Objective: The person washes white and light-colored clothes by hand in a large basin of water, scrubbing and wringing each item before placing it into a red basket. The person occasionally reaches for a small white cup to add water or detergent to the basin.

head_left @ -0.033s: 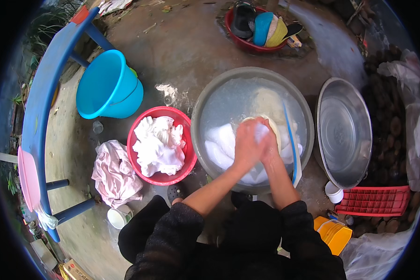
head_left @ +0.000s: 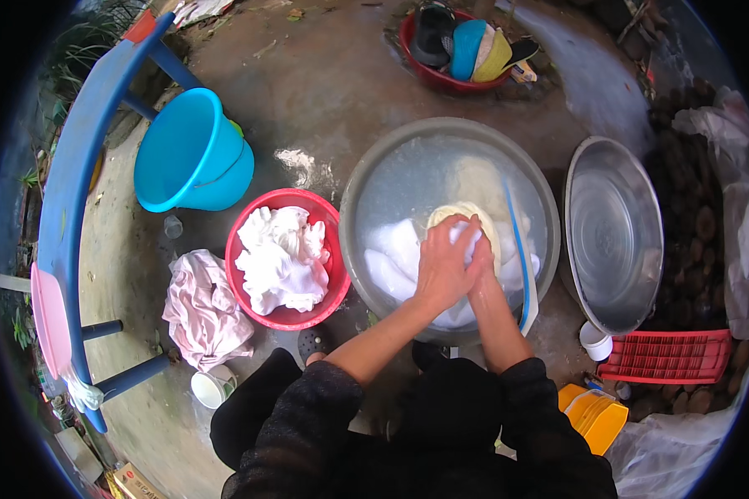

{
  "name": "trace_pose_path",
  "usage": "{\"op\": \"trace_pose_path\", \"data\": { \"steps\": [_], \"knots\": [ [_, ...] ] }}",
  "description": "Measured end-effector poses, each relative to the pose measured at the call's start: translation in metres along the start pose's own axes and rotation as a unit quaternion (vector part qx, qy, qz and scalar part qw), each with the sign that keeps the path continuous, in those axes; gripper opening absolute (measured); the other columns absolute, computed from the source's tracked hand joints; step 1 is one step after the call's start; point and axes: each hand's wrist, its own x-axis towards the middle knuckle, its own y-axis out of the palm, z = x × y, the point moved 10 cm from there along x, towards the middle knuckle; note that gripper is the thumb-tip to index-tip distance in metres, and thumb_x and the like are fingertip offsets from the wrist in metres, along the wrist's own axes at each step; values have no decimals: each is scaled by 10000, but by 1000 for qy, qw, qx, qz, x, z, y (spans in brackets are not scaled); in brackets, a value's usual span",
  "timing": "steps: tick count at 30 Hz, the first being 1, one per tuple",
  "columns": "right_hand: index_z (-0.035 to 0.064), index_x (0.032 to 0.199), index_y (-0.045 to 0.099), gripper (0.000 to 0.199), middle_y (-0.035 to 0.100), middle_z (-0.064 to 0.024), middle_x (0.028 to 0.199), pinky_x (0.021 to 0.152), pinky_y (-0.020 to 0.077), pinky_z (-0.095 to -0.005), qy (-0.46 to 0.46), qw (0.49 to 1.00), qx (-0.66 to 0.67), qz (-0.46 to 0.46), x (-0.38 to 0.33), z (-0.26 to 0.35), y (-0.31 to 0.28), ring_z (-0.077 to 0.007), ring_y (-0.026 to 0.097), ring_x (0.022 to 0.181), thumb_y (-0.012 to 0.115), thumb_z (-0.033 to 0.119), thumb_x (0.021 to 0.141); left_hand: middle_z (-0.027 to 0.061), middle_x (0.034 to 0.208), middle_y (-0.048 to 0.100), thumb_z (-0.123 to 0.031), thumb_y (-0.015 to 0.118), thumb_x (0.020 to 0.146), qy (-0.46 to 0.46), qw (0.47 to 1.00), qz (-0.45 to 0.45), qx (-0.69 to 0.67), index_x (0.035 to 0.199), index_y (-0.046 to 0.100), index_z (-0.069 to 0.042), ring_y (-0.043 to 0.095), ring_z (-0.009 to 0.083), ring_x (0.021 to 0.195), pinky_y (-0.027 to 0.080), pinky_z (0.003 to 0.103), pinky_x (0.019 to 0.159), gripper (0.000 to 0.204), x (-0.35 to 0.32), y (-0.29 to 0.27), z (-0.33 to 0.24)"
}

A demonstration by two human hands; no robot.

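A big grey tub (head_left: 364,166) of cloudy water stands in front of me. Over it, my left hand (head_left: 443,264) and my right hand (head_left: 479,264) press together with a wad of white cloth (head_left: 464,239) squeezed between them. Just beyond my fingers is a cream-coloured cloth (head_left: 462,211), partly under the hands. More white cloth (head_left: 394,259) lies in the water left of my hands. A long blue edge strip (head_left: 520,241) slants down the tub's right side; what it belongs to is mostly under water.
Left of the tub sit a red basin (head_left: 334,279) of white laundry, a crumpled pink cloth (head_left: 204,312), a blue bucket (head_left: 193,154) and a blue bench (head_left: 73,166). To the right are a metal basin (head_left: 612,237), a red plastic rack (head_left: 666,358) and a yellow container (head_left: 595,418). Shoes fill a far basin (head_left: 433,76).
My fingers were blurred and covered more of the cream cloth. They have drawn slightly toward me, exposing more of it, and the white wad still sits between my hands.
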Motion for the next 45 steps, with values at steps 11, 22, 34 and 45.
{"op": "trace_pose_path", "data": {
  "steps": [11, 22, 34, 45],
  "knots": [
    [53, 1019, 592, 240, 600, -12, 844, 713, 497, -302, -109, 925, -363, -42, -13, 19, 27, -155, 591, 782, 529, 278, 963, 211, 1040, 634, -300, 433, 959, -190, 952, 235, -51, 1146, 593, -96, 631, 407, 894, 493, 475, 827, 319, -3, 36, 61],
    [29, 1162, 564, 500, 645, -183, 1033, 900, 464, -419, -62, 469, -876, -97, -14, 28, -62, -329, 605, 1039, 655, 393, 832, 207, 1383, 461, -417, 622, 872, -72, 829, 296, 469, 1266, 581, -119, 426, 394, 1287, 393, 427, 1024, 495, -37, -209, 243],
    [54, 888, 629, 84, 613, 13, 804, 634, 412, -207, -140, 822, -551, 40, -54, 112, 80, -30, 522, 734, 660, 131, 883, 208, 1299, 480, -191, 701, 805, -96, 926, 366, 16, 1328, 478, -111, 530, 339, 1171, 467, 417, 949, 574, -15, 4, 88],
    [120, 1092, 618, 282, 605, -115, 860, 639, 482, -356, -451, 517, -725, -66, -57, 188, 53, -278, 611, 712, 606, 24, 828, 226, 936, 632, -207, 556, 851, -44, 975, 213, 41, 993, 597, -57, 628, 390, 865, 502, 456, 764, 210, 5, -5, 116]
  ]
}}
